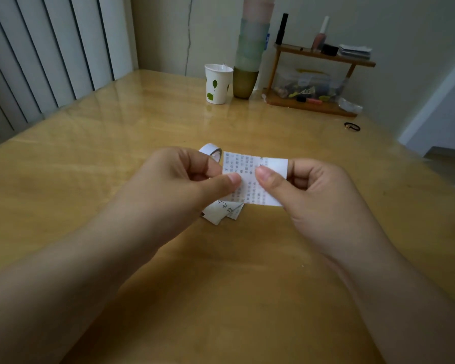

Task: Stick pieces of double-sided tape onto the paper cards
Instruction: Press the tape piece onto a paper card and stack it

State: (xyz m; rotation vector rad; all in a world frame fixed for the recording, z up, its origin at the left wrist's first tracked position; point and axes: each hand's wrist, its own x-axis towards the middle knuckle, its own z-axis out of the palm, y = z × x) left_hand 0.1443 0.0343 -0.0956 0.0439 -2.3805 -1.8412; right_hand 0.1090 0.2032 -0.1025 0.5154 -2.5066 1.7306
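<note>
I've got both hands up over the surface [247, 258]: left hand [184, 179] and right hand [307, 190] each pinch the same printed paper card [247, 166], thumbs on top, nearly meeting at its middle. At the card's far right end, just past my right thumb, sits a plain white strip [277, 165], likely tape already stuck on. Beyond my left knuckles the tape roll [212, 151] rests on the surface. Under my left thumb lie more folded cards [221, 211]; I can't tell whether they're taped. So I'd say one card is nearly done, others possibly waiting.
</note>
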